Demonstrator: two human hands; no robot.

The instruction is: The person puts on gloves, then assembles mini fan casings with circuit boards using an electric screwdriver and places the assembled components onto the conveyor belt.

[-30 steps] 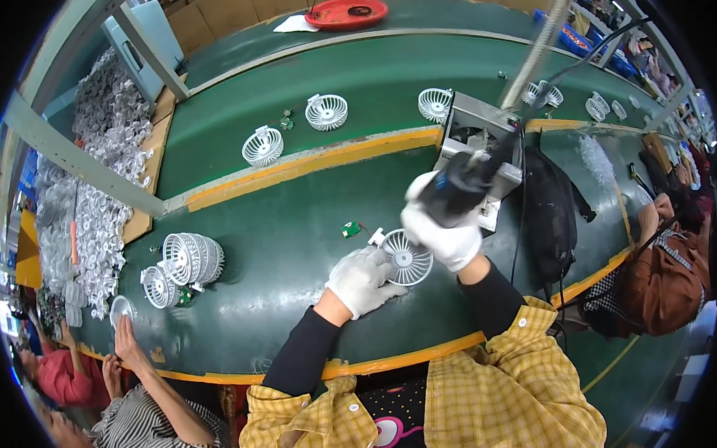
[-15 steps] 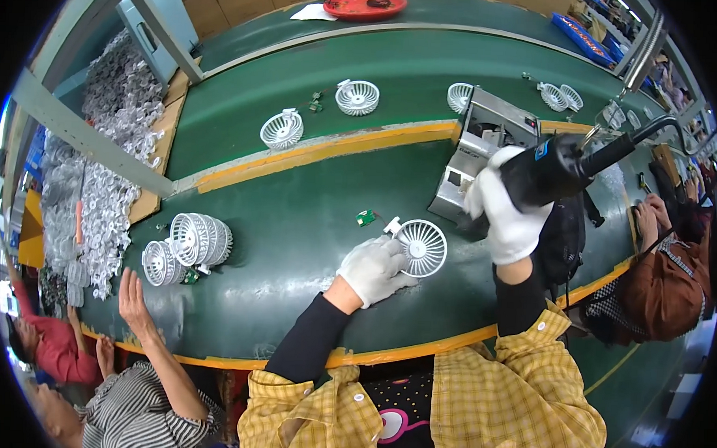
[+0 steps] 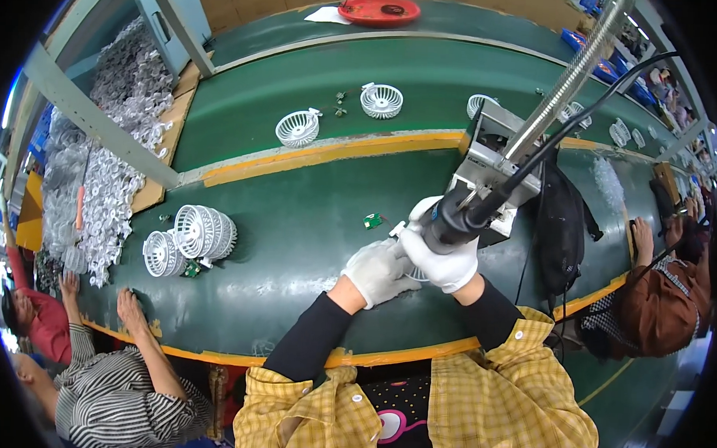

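My gloved left hand (image 3: 376, 274) rests on the green work surface, its fingers closed on a round white plastic fan grille (image 3: 417, 273). Most of that grille is covered by my hands. In my gloved right hand (image 3: 445, 266) is a black electric screwdriver (image 3: 456, 221), hung from a coil spring and held upright over the grille. Its tip is hidden behind my fingers. A small green circuit board (image 3: 373, 220) lies just beyond my left hand. Past the screwdriver stands a metal screw feeder (image 3: 488, 138).
Stacked white grilles (image 3: 204, 233) stand at left. More grilles (image 3: 381, 101) lie on the conveyor belt (image 3: 244, 109) beyond the yellow-edged ledge. A black bag (image 3: 560, 231) is at right. Co-workers' hands rest at both ends; a heap of clear plastic parts (image 3: 125, 137) lies far left.
My right hand has brought the screwdriver left and nearer, from the screw feeder to over the grille. My left hand stays on the grille. The left co-worker's raised hand has come down.
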